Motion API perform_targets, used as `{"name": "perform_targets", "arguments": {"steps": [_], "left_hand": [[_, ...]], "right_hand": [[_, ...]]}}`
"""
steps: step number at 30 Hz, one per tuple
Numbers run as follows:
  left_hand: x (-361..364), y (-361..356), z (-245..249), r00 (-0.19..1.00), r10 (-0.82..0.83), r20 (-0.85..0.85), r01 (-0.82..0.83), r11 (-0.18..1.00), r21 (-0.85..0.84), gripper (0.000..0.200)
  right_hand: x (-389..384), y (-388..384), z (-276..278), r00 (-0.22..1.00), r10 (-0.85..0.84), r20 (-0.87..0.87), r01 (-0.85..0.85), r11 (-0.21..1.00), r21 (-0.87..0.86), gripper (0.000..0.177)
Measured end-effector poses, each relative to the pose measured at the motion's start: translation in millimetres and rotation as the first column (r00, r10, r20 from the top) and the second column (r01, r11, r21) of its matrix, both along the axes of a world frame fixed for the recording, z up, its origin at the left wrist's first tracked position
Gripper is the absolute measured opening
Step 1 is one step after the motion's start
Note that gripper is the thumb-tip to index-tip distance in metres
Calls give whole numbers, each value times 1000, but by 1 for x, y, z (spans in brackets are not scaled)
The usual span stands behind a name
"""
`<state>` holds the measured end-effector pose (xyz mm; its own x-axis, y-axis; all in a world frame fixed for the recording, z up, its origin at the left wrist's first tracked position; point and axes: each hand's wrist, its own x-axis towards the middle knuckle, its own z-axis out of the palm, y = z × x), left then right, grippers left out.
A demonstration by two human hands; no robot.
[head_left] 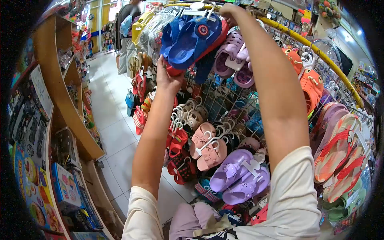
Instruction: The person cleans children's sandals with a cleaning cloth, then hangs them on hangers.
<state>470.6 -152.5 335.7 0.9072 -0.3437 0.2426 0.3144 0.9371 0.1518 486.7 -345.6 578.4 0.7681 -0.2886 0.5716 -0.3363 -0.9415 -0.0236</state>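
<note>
A pair of blue sandals point(193, 43) with a round red, white and blue star badge hangs at the top of the rack on a white hanger point(199, 13). Behind it shows a red sole. My left hand point(170, 78) grips the lower end of the sandals from below, thumb against their left side. Up by the rack's top rail is my right hand point(230, 13), bent at the wrist beside the hanger; its fingertips are mostly hidden. Lilac clogs point(230, 54) hang just right of the blue pair.
A yellow rail point(304, 40) tops the wire rack. Below hang pink sandals point(210, 148), purple sandals point(240, 176) and red-strapped flip-flops point(340, 156). Wooden shelves point(60, 92) line the left across a white tiled aisle point(114, 108). A person point(127, 44) stands at the far end.
</note>
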Motion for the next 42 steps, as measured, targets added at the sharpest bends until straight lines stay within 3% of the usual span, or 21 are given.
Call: {"name": "perform_targets", "arguments": {"steps": [2,6,7,10,11,17,21,24,33,37,42], "left_hand": [[3,-5,-5,996,66,55,-66,998,-9,42],[7,6,1,999,46,-29,-46,999,13,37],[9,9,1,1000,-17,-3,17,999,-36,36],[10,13,6,995,44,-91,-43,999,13,37],[12,15,3,998,51,-24,-51,999,-1,37],[4,16,6,995,47,-93,-45,999,21,36],[11,10,1,991,-27,-129,18,997,-75,38],[18,8,-6,996,-56,-64,52,997,-65,37],[14,9,-6,995,-4,-100,-5,996,-85,35],[25,5,-15,999,-40,17,41,994,-99,39],[19,-4,-20,998,-67,-9,66,991,-113,37]], "right_hand": [[-9,1,1,999,5,-54,-5,1000,6,40],[-22,-1,2,994,8,-112,-7,1000,9,40],[-23,-2,1,993,2,-116,-1,1000,5,40],[-24,-4,-2,993,-3,-116,3,1000,-7,39],[-22,-4,-4,994,-10,-110,9,1000,-16,39],[-21,8,-13,997,4,-81,-9,998,-56,39],[-23,17,-17,994,19,-106,-25,998,-55,38],[-28,15,-19,990,18,-140,-24,999,-46,38],[-34,26,-20,970,17,-241,-26,999,-35,38],[-34,26,-20,956,10,-293,-19,999,-26,38],[-41,22,-22,946,7,-325,-15,1000,-23,37]]}}
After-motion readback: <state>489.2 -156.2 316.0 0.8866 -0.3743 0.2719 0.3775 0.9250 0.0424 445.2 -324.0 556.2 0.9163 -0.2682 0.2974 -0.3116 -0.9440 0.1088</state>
